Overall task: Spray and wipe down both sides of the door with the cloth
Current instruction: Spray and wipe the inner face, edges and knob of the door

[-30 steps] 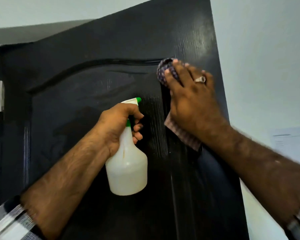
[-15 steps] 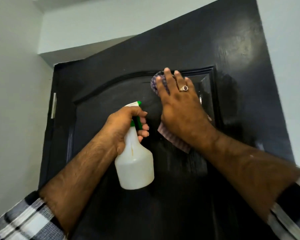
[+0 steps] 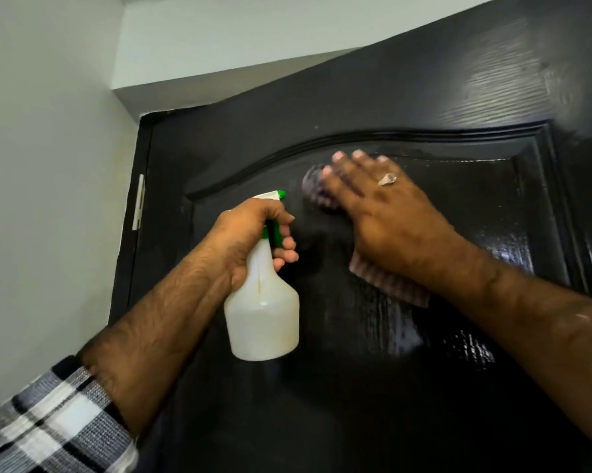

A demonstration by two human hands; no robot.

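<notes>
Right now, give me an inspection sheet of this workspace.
Surface: glossy black panelled wooden door, wet streaks on the raised panel below the arched moulding.
Job's things: translucent white plastic spray bottle with green trigger; purple striped cloth flat against the door.
Clutter: nothing seen.
Grips: left hand grips the bottle's neck; right hand, wearing a ring, presses the cloth with straight fingers.
Cables: nothing seen.
Surroundings: white walls; metal hinge at the door's left edge.

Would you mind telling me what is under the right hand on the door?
The right hand presses a striped cloth flat against the black door. Cloth edges show beyond the fingertips and below the wrist; its middle and the door panel beneath are covered.
</notes>
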